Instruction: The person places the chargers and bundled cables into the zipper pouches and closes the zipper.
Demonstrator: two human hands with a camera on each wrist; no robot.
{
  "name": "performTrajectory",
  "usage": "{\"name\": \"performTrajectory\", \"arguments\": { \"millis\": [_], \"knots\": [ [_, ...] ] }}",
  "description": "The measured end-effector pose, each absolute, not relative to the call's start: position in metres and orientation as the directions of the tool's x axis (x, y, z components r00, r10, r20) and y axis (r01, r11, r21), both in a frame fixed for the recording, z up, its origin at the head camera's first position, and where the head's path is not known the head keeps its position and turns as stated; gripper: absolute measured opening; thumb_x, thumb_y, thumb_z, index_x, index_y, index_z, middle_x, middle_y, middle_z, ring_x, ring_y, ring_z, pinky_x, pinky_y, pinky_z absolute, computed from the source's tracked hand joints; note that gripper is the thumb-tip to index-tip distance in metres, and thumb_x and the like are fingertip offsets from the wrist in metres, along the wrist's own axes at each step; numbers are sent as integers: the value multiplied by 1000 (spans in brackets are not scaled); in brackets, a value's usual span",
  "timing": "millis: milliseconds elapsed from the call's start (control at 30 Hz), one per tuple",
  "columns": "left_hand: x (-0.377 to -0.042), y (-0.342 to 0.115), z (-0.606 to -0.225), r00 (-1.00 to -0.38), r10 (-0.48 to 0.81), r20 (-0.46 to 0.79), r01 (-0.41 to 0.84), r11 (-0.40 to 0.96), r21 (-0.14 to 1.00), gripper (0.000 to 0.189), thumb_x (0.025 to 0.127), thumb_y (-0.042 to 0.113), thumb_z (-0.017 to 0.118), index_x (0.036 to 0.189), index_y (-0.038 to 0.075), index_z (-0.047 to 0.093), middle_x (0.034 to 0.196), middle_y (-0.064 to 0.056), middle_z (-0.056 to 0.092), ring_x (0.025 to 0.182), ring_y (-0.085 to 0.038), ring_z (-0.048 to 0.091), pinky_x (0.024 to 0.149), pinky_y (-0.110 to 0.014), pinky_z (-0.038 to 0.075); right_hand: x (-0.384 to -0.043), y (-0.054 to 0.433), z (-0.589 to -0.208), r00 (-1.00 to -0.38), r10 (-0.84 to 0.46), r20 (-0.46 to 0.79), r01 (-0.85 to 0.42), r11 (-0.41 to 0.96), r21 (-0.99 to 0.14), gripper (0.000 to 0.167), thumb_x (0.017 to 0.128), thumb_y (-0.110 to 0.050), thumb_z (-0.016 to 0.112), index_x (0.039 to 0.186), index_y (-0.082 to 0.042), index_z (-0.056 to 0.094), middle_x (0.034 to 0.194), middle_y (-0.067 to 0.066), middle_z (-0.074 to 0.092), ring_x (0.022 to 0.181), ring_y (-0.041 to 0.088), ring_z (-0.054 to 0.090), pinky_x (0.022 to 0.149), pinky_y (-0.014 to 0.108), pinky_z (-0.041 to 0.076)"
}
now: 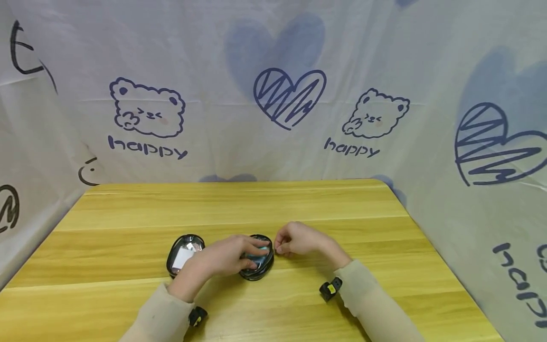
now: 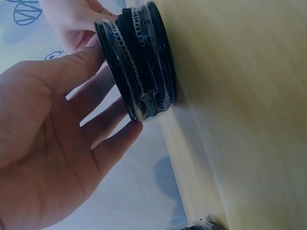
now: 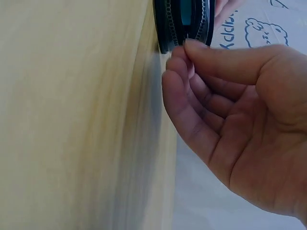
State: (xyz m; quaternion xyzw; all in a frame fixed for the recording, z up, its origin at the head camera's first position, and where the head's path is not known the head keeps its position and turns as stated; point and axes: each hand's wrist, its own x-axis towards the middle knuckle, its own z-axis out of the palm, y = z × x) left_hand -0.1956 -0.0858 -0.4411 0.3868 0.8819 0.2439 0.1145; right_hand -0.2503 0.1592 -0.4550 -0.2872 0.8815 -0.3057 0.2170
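A small round zip case (image 1: 257,274) with black trim and clear panels lies on the table, something blue-teal showing inside. My left hand (image 1: 231,254) holds it from above, fingers spread across the top and thumb on the near side. In the left wrist view, the little fingertip touches the rim of the zip case (image 2: 144,62), whose zipper teeth run around its side. My right hand (image 1: 299,239) is at its right edge. In the right wrist view, thumb and forefinger (image 3: 192,48) pinch at the zipper pull, mostly hidden by the fingertips; the other fingers curl in.
A second clear case (image 1: 183,254) with a black rim and a white card inside lies left of my left forearm. The wooden table (image 1: 342,204) reaches back to a printed cloth (image 1: 213,118) hung around it. Black wrist devices (image 1: 331,289) sit at both sleeves.
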Motion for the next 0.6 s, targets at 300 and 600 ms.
{"name": "performTrajectory", "arguments": {
  "millis": [300, 600],
  "knots": [
    [-195, -87, -443, -669, 743, -11, 630, 575, 522, 42, 98, 11, 73, 138, 6, 67, 151, -9, 56, 139, -34, 53, 111, -46, 49, -250, 161, -456, -733, -643, -222, -355, 640, -681, 13, 102, -6, 66, 92, -10, 73, 79, 2, 69, 68, 15, 64, 60, 25, 53],
    [-196, -88, -442, -679, 734, -11, 634, 593, 497, 42, 97, 15, 75, 138, 7, 68, 152, -9, 56, 139, -33, 53, 112, -46, 48, -249, 158, -456, -775, -602, -192, -327, 642, -693, 13, 102, -5, 65, 92, -6, 73, 81, 5, 69, 67, 14, 62, 59, 26, 52]
  ]
}}
